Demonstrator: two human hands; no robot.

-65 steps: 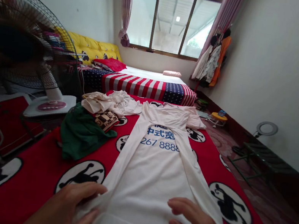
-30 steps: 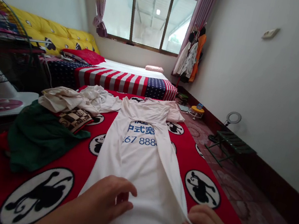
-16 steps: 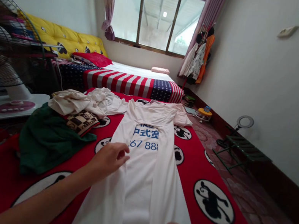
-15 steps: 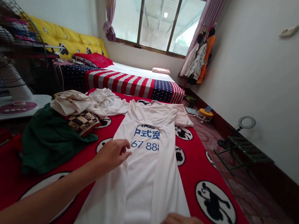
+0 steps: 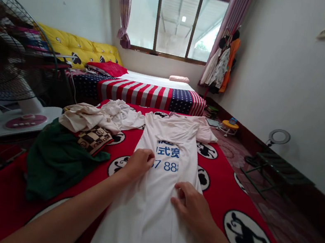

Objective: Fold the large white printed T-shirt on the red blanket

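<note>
curling the left hand [image 5: 139,163] half closed on the white printed shirt [image 5: 152,228], right beside its blue lettering [image 5: 167,156], with no telling whether it is pinching cloth; pressing the right hand [image 5: 191,206] fairly open on the same shirt, gripping nothing. lying lengthwise on a red monkey-print rug [image 5: 217,202], the shirt is sitting just beside a crumpled green cloth [image 5: 55,161], a checked cloth [image 5: 93,139] and rumpled cream clothes [image 5: 87,119], all facing a striped flag-print bed [image 5: 148,96].

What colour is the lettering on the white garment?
The lettering is blue, best seen in the head view.
</note>
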